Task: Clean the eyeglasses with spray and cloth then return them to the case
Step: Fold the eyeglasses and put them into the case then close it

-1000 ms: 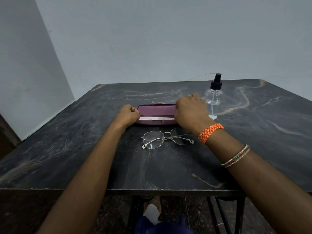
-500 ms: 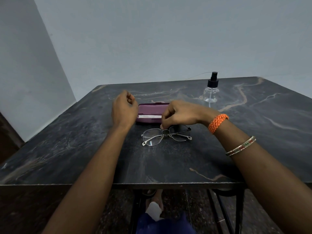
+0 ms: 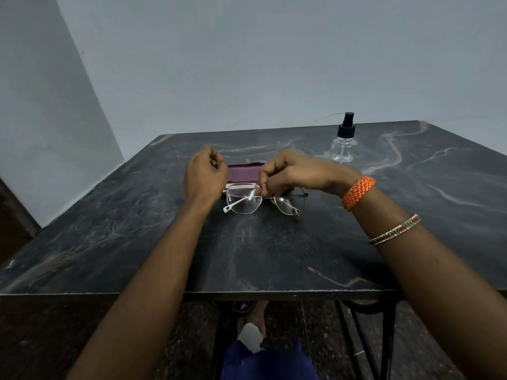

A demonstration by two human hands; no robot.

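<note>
Thin metal-framed eyeglasses (image 3: pixel 248 200) with folded arms hang just above the dark marble table (image 3: pixel 247 250), lifted by the bridge. My right hand (image 3: pixel 290 174) pinches that bridge between thumb and fingers. My left hand (image 3: pixel 204 176) hovers beside the left lens, fingers loosely curled, holding nothing. Behind both hands lies the purple glasses case (image 3: pixel 242 172), mostly hidden by them, with a white strip showing at its front edge. A clear spray bottle (image 3: pixel 343 145) with a black pump top stands upright at the back right. No cloth is clearly visible.
Pale walls rise behind and to the left of the table. The table's front edge (image 3: pixel 247 293) runs across the lower frame, with black metal legs (image 3: pixel 365 338) and my foot below.
My hands left the case. The right hand came down onto the eyeglasses, pinched the bridge and raised them off the table. The left hand lifted clear.
</note>
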